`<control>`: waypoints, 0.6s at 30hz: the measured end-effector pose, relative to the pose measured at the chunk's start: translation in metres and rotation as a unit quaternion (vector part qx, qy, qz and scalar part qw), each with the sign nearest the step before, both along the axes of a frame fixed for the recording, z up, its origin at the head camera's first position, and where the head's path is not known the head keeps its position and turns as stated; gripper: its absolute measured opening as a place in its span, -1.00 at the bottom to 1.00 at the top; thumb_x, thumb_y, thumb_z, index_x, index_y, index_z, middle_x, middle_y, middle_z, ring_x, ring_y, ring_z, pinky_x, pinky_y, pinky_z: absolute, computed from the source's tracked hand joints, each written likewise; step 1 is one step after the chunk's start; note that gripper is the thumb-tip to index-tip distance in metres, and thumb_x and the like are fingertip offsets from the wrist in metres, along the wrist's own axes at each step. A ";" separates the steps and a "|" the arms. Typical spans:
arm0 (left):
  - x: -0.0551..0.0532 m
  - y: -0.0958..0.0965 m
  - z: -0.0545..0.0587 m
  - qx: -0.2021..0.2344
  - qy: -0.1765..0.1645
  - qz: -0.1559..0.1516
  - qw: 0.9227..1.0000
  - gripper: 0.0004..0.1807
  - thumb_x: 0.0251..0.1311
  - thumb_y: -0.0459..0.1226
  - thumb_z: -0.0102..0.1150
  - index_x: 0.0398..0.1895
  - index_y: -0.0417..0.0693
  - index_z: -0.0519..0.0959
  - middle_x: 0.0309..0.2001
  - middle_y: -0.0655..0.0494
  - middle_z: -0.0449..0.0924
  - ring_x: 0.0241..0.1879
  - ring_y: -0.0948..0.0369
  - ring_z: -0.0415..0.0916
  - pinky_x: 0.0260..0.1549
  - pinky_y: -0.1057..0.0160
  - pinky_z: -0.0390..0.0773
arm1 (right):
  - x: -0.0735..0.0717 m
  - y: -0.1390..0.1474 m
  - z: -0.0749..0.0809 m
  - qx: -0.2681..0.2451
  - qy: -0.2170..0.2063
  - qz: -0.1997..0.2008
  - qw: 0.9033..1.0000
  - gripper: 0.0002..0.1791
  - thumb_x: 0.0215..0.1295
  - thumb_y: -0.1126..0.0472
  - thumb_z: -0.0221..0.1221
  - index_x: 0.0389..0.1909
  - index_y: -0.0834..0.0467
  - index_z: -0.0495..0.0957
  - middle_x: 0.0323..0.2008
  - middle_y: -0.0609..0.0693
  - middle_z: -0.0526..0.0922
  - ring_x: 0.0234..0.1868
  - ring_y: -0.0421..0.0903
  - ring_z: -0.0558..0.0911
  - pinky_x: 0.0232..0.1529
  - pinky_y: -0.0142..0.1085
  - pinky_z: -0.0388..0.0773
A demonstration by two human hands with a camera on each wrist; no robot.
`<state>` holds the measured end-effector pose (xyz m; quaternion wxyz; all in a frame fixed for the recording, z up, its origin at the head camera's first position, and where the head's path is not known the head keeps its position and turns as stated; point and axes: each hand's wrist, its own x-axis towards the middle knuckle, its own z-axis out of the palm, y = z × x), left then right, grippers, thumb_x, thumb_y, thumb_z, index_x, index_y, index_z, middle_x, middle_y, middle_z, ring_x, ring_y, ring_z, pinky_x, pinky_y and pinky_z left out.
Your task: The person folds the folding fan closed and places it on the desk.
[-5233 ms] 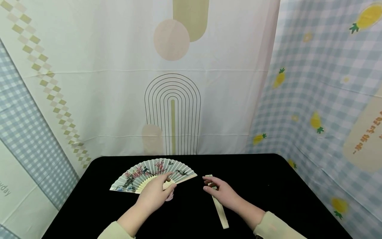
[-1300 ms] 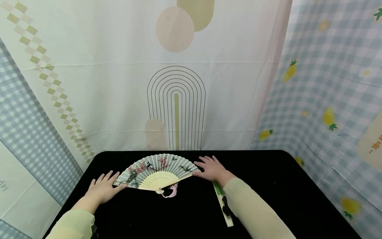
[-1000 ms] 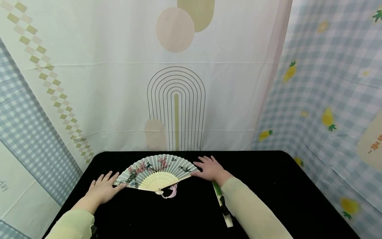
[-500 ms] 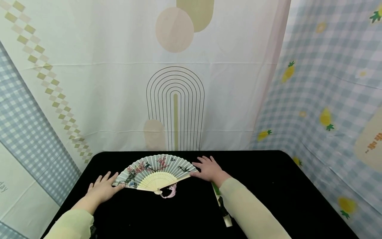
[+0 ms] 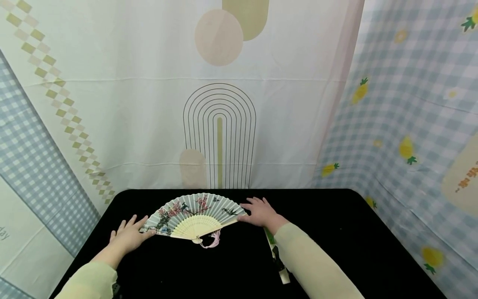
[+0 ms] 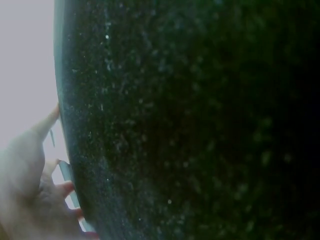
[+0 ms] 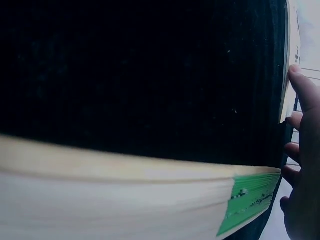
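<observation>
A spread folding fan [image 5: 196, 216] lies on the black table, with pale ribs, printed blossoms and birds, and a pink tassel [image 5: 213, 240]. At its left end my left hand [image 5: 128, 237] rests with fingers extended, thumb and fingertips at the fan's edge. My right hand [image 5: 262, 214] lies at the other end, fingers extended and thumb on the outer rib. In the right wrist view that thumb touches the pale edge. A second fan, folded [image 7: 250, 197], pale with a green patch, lies under my right wrist and sleeve, partly hidden. The left wrist view mostly shows dark cloth.
The black table [image 5: 209, 270] has rounded far corners. Behind it hangs a white patterned curtain [image 5: 149, 124], with blue checked cloth [image 5: 373, 145] at the right side.
Since the oldest frame, my left hand has moved from the spread fan's middle to its left end, and my right from above the folded fan to the right end. Lately both barely move.
</observation>
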<state>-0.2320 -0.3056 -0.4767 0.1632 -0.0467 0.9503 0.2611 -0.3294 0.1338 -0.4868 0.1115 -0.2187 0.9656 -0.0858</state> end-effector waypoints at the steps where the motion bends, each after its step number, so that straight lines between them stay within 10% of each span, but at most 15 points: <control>1: 0.000 0.000 0.000 0.002 0.001 0.002 1.000 0.14 0.16 0.41 0.04 0.56 -0.16 -0.01 0.49 -0.45 -0.35 0.38 -0.49 -0.51 0.21 -0.55 -0.42 | 0.000 0.000 0.000 -0.004 0.000 -0.001 1.000 -0.27 0.36 -0.39 0.00 0.45 -0.13 0.33 0.50 0.07 0.19 0.51 0.14 0.10 0.47 0.19 -0.11; 18: 0.003 0.002 0.000 0.037 0.003 0.022 0.999 0.12 0.17 0.36 0.10 0.56 -0.15 -0.01 0.49 -0.46 -0.39 0.38 -0.48 -0.57 0.18 -0.57 -0.49 | 0.009 -0.011 0.003 -0.123 -0.007 -0.023 0.992 -0.24 0.40 -0.29 0.06 0.52 -0.06 0.21 0.46 0.12 0.24 0.47 0.12 0.20 0.46 0.19 -0.04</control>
